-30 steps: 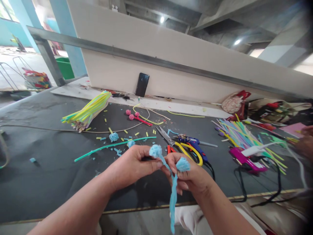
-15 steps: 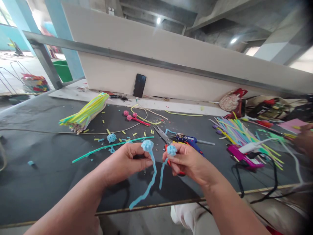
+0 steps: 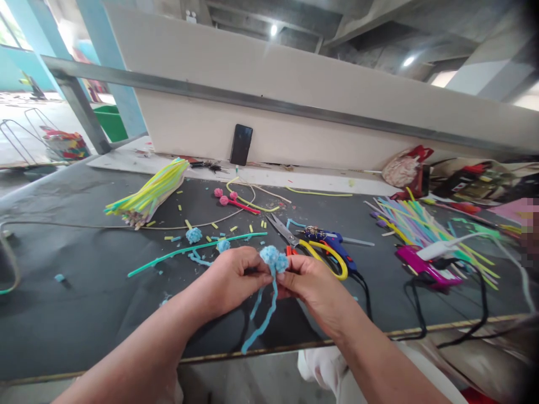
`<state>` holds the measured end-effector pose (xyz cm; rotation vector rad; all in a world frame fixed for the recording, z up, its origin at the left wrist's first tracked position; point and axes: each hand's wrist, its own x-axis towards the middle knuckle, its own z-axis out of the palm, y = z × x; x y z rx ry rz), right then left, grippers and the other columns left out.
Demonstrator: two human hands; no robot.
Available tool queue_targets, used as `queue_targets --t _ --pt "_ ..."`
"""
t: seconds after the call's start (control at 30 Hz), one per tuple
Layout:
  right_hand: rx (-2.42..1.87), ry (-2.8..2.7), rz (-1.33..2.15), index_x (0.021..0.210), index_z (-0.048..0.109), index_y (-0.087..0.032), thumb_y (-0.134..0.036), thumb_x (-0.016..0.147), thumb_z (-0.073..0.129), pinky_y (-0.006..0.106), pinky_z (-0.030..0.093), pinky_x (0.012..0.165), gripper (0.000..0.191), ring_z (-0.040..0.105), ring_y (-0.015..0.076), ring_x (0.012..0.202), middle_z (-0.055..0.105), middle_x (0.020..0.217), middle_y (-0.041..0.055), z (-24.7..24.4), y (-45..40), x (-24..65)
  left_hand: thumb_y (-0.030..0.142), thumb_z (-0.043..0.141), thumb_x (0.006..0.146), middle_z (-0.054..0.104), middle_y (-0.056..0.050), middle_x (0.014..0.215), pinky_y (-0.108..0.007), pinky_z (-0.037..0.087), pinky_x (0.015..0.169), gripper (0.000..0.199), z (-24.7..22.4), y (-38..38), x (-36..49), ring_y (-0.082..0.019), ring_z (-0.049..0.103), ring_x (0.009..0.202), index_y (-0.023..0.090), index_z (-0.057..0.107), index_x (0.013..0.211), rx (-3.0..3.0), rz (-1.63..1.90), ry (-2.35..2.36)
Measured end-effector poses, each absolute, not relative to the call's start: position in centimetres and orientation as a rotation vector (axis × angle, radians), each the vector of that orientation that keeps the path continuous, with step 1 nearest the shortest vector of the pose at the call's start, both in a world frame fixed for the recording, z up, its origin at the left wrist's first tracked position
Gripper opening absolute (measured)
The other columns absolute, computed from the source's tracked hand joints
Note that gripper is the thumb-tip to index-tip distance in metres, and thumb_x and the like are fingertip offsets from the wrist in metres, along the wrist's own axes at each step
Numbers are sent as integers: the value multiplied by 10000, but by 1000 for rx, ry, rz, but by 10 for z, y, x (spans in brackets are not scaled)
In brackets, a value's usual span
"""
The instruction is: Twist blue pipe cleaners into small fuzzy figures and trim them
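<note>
Two fuzzy blue pipe-cleaner balls [image 3: 273, 258] are pressed side by side above the table, their thin stems hanging down. My left hand [image 3: 238, 278] is closed, pinching from the left at the ball with the longer stem. From the right, my right hand [image 3: 314, 283] is closed on the other ball; its fingertips nearly meet the left ones. Just behind the hands lie scissors [image 3: 301, 242] with yellow and red handles, partly covered by my right hand. A blue glue gun [image 3: 334, 244] rests beside them. Two more blue pieces, a ball [image 3: 193, 235] and another [image 3: 223, 246], lie beyond my left hand.
A green pipe cleaner [image 3: 168, 258] lies left of my hands. Behind are pink balls on a stem [image 3: 244, 206], a yellow-green bundle [image 3: 151, 193] and a leaning phone [image 3: 241, 144]. Rightward sit loose pipe cleaners [image 3: 433, 224] and a magenta power strip [image 3: 425, 266] with cables.
My hands have come together, bringing the two separate blue balls against each other. More of the scissors' yellow handle now shows. The co-worker's hand at the far right is no longer clearly visible.
</note>
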<state>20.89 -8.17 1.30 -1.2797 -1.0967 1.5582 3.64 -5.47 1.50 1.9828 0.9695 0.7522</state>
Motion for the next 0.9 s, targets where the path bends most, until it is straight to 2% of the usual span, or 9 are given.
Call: queue_targets --t 0.2,0.43,0.6,0.7,0.77,0.9 --pt "-1271 -1025 1531 658 674 -138 -357 546 823 237 426 581 287 517 89 549 597 594 -18 13 -86 204 214 572 754 603 -6 693 -232 413 609 114 15 -54 38 -150 540 680 125 629 713 1890 736 1011" --pt "-1219 -889 1577 702 692 -161 -296 563 825 247 449 624 234 553 97 594 623 653 -19 9 -90 200 236 597 732 660 -3 705 -235 443 628 114 10 -51 38 -158 585 691 133 645 743 1707 795 998" --pt "-1205 -860 1537 707 684 -158 -249 570 824 222 429 595 216 548 92 607 645 680 -12 8 -92 196 222 613 715 677 -17 737 -258 462 670 99 13 -51 40 -175 606 732 133 649 735 1650 823 1018" --pt "-1170 -845 1539 707 680 -163 -253 583 818 239 432 629 206 559 106 634 648 684 -10 7 -92 193 197 614 706 680 -16 766 -272 470 715 86 15 -52 41 -180 615 772 138 643 761 1577 856 937" --pt "-1160 -860 1526 708 688 -166 -270 590 813 256 434 655 202 568 121 653 652 679 -5 6 -92 192 187 602 710 676 -10 752 -267 470 713 85 16 -53 42 -166 614 748 141 640 771 1501 840 899" --pt "-1167 -886 1467 709 712 -182 -269 578 813 269 428 680 187 573 142 677 664 657 -2 6 -91 190 250 594 722 643 -1 657 -251 448 615 120 14 -53 42 -133 567 611 136 633 712 1456 795 1011"
